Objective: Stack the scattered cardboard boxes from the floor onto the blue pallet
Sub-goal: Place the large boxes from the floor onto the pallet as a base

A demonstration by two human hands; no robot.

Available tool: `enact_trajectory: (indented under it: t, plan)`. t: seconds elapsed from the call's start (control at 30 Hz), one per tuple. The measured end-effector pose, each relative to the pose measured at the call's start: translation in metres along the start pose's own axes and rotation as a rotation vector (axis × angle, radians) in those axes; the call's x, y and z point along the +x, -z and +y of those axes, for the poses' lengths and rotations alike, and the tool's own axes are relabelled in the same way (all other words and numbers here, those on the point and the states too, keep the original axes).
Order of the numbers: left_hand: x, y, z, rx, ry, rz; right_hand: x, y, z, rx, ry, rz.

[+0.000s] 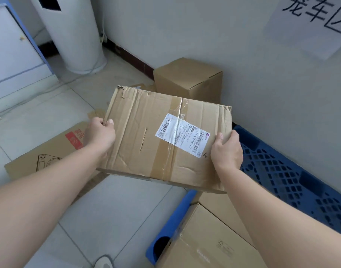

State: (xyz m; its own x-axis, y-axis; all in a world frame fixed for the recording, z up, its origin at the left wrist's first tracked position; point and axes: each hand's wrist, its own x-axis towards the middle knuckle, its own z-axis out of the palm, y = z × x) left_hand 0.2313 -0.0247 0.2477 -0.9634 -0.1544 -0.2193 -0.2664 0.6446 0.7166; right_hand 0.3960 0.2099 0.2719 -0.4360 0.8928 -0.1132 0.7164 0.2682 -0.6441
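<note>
The taped box [136,117] is up off the ground, carried between both hands. The left hand [99,132] curls its fingers over the left edge, thumb on top, and the right hand [226,149] grips the right edge the same way. The blue pallet [281,171] lies just beneath and beyond the right hand, and a plain box [214,244] sits on its near corner, under the right forearm. The smart play looks like this: swing right, keep the box level, set it square against that plain box, and release only once it sits flat, since this creased cardboard may sag. Past the fingertips an upright box [189,80] stands against the wall. Under the left wrist a flat printed carton [49,151] lies on the pale tiled floor [117,209]. Far ahead of the left hand is a white cylinder unit [75,35], and above the right there is a paper sign [310,22]
</note>
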Motion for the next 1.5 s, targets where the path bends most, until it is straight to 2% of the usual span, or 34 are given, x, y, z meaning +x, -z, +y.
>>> enact_trajectory:
  t: [0.4,0.83,1.03,1.3,1.5]
  plan:
    - [-0.131,-0.088,0.100,0.000,-0.172,-0.176,0.034,0.158,0.110,0.063,-0.139,0.148]
    - [-0.251,-0.185,0.170,0.033,-0.324,-0.464,0.035,0.272,0.227,0.055,-0.369,0.333]
    - [-0.321,-0.235,0.174,0.060,-0.346,-0.555,0.034,0.311,0.301,0.026,-0.448,0.384]
    - [-0.419,-0.301,0.140,0.113,-0.283,-0.573,0.033,0.353,0.414,-0.048,-0.464,0.323]
    - [-0.487,-0.345,0.119,0.069,-0.205,-0.587,0.039,0.383,0.492,-0.072,-0.469,0.285]
